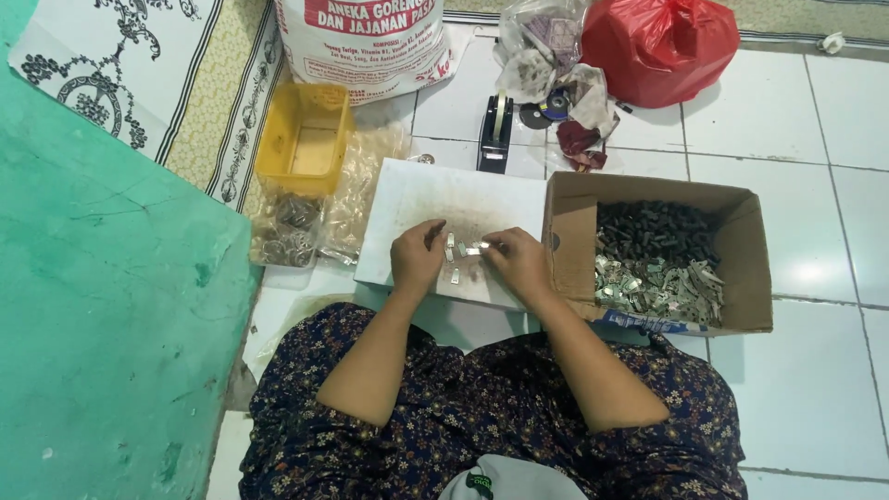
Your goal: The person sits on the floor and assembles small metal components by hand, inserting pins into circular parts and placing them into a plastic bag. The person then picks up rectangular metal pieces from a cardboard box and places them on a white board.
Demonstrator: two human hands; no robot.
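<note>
Down on the tiled floor (796,213), the person sits with both hands over a white board (417,199) laid flat in front of the knees. The left hand (417,257) rests palm-down on the board, fingers curled inward, fingertips right beside a few small silvery metal pieces (455,252) scattered there; whether it pinches one, I cannot tell. The right hand (519,262) comes in from the other side, fingers bunched and pinched on a small silvery strip (475,250) between the two hands, just above the board. Just to the right, touching the board's edge, sits an open cardboard box (755,268), its far half filled with dark cylindrical parts (648,231), its near half with a heap of shiny metal clips (662,285). To the left of the board, a yellow plastic tub (304,137) sits above a clear bag of metal rings (282,236). Further back, a black tape dispenser (495,134) stands near the board's far edge, with a red plastic bag (659,46) and a big white printed sack (361,42) behind it. A green wall (102,315) runs along the left.
</note>
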